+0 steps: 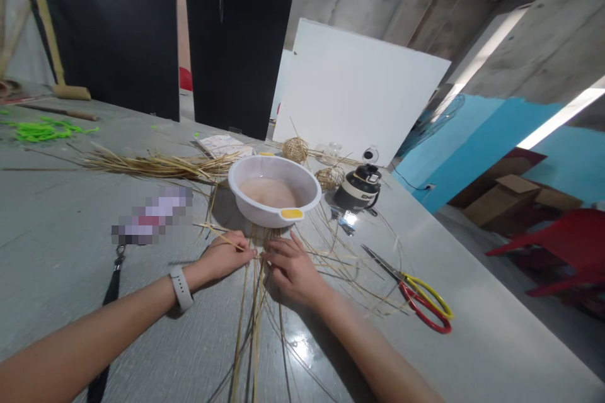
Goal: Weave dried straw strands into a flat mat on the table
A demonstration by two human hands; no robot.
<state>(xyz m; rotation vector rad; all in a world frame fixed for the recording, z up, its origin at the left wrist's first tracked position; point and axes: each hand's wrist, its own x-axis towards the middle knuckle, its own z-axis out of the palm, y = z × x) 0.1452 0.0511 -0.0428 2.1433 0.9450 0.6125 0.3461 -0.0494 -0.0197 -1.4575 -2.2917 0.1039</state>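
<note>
Long thin bamboo strips (255,327) lie on the table in front of me, crossing between my hands and fanning toward my body and to the right. My left hand (229,255) pinches a strip at the crossing, its thumb and fingers pressed together. Close beside it, my right hand (290,264) has its fingers curled over the same crossing, with fingertips on the strips. Just beyond both hands stands a white basin (241,198) with yellow grips, holding cloudy water. The exact weave under my fingertips is too small to make out.
Scissors (401,280) with red and yellow handles lie open at right. A black flask (357,189) and woven balls (295,150) stand behind. A strip bundle (165,167), a blurred lanyard-tagged item (151,217) and green pieces (45,129) are at left. The table's edge slopes along the right.
</note>
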